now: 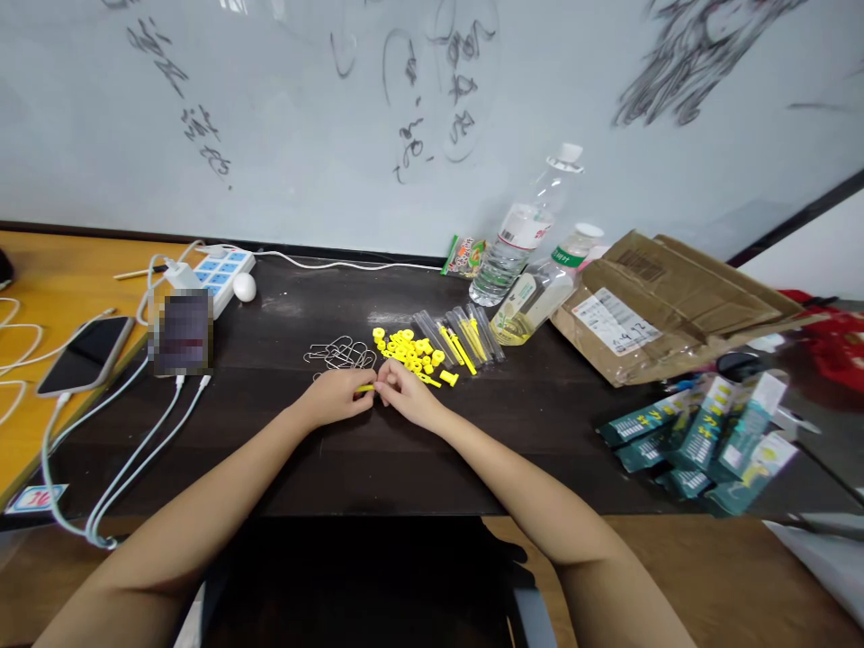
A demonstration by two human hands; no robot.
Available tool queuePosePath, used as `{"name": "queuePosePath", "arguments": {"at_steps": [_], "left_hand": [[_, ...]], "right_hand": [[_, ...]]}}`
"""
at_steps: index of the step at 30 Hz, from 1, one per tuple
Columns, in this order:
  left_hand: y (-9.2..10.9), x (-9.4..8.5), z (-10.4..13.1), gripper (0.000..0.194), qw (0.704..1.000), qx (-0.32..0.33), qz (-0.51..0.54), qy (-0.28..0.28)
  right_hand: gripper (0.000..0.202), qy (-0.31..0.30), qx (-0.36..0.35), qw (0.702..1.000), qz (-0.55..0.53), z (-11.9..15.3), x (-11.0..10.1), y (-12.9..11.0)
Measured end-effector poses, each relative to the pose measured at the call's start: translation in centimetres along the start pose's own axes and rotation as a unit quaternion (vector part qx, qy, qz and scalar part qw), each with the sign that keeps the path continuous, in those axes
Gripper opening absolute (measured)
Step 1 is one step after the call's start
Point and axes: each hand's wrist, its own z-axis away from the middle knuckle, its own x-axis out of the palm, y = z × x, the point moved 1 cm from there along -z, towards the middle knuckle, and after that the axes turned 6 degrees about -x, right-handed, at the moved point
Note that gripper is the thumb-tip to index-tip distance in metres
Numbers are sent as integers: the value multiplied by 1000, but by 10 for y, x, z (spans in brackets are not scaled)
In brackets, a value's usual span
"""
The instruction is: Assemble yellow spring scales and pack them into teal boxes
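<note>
My left hand [336, 397] is closed around a small, thin yellow plastic piece [365, 388], whose end shows between thumb and fingers. Pinched together at the right end of that piece are the fingertips of my right hand [407, 397]; exactly what they grip is mostly hidden. Just beyond both hands lies a pile of small yellow plastic parts [409, 345]. Bent metal wires [344, 353] lie beyond my left hand. To the right of the pile are clear plastic tubes [432, 335] and slim yellow rods [462, 349], some of them inside tubes.
A large water bottle [514, 236] and a smaller bottle [540, 292] stand at the back, left of a cardboard box [668, 297]. Green cartons [702, 432] lie at right. On the left are a power strip [226, 270], a phone [87, 354] and white cables [139, 450].
</note>
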Motion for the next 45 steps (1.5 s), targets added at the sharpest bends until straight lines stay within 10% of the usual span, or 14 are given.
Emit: {"name": "queuePosePath", "arguments": {"at_steps": [12, 18, 27, 45], "left_hand": [[-8, -15, 1, 48, 913, -117, 133, 367], [-15, 3, -8, 33, 861, -135, 404, 279], [-2, 1, -7, 40, 828, -140, 499, 215], [7, 5, -2, 39, 901, -123, 397, 125]], "right_hand": [[31, 150, 96, 943, -283, -7, -5, 3], [31, 108, 101, 937, -316, -5, 0, 1], [32, -38, 70, 979, -189, -3, 10, 4], [33, -89, 8, 995, -40, 3, 11, -11]]}}
